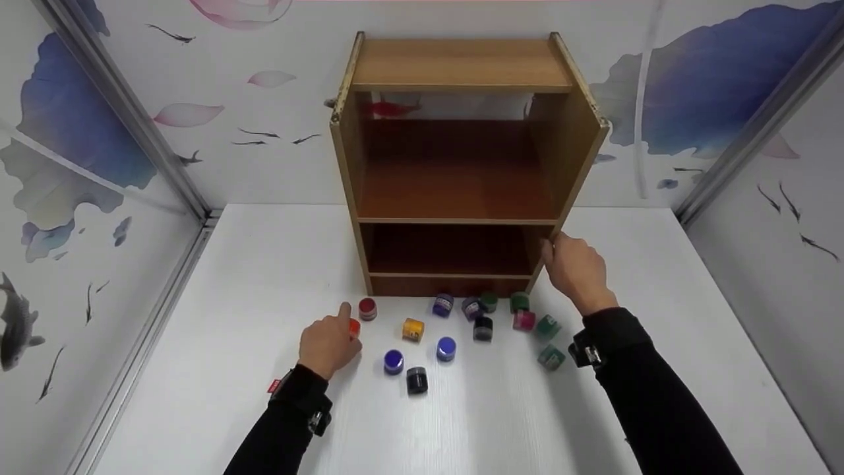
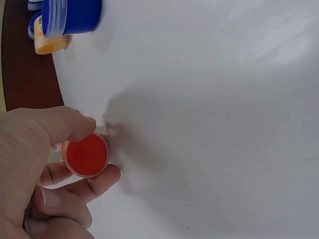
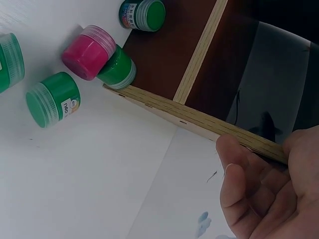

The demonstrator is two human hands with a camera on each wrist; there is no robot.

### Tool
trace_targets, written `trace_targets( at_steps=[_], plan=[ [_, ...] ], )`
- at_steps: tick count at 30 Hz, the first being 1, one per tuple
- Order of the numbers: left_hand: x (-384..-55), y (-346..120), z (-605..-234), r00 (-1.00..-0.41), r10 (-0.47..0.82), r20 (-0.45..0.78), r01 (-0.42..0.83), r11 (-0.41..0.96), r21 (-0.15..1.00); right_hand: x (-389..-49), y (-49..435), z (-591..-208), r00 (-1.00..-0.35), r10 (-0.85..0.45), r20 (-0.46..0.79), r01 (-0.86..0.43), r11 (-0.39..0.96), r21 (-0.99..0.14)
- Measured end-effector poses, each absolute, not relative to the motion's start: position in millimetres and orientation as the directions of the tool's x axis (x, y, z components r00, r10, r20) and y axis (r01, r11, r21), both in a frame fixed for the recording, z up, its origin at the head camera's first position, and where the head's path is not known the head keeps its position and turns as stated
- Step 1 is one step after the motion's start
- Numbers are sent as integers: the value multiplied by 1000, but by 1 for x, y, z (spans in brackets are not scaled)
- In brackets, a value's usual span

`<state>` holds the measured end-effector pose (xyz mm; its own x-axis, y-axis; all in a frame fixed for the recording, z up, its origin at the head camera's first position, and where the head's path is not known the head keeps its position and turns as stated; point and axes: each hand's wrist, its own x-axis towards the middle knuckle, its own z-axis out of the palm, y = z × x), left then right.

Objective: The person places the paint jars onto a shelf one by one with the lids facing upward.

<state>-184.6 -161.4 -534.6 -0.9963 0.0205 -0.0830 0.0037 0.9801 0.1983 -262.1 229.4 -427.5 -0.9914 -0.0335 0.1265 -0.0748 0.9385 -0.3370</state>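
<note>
My left hand point(image 1: 326, 343) pinches a small orange-red paint jar point(image 2: 87, 155) between thumb and fingers, low over the white table. A dark red paint jar point(image 1: 367, 309) stands just beyond that hand. The wooden shelf unit point(image 1: 458, 221) stands upright at the back of the table. My right hand point(image 1: 579, 272) grips the front edge of its right side panel point(image 3: 199, 124), with the thumb on the inner side and the fingers outside. Green jars point(image 3: 53, 99) and a magenta jar point(image 3: 88, 53) lie near the panel's foot.
Several other paint jars are scattered before the shelf, among them a yellow one point(image 1: 413, 329), blue ones point(image 1: 393, 361) and a black one point(image 1: 417, 380). Printed white wall panels enclose the table point(image 1: 277, 264) at the back and both sides.
</note>
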Motion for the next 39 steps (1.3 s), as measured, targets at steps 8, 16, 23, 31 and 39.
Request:
trace_targets(
  at_steps=[8,16,23,31,39],
  plan=[
    [-188,-166,-529,-990,10,-142,-21,976,215,-263,230,-427,-993,-26,112,-62,941,-334],
    [-186,-171,-528,-997,48,-62,33,972,231,-262,229,-426,-992,-30,125,-70,943,-325],
    [-188,-172,-527,-990,45,-130,14,972,233,-262,230,-425,-994,-33,104,-65,943,-327],
    [-189,-173,-521,-987,51,-152,11,967,253,-263,229,-426,-995,-25,98,-56,939,-338],
    [-192,-176,-514,-968,60,-243,-8,963,271,-262,229,-427,-994,-25,105,-60,937,-343]
  ],
)
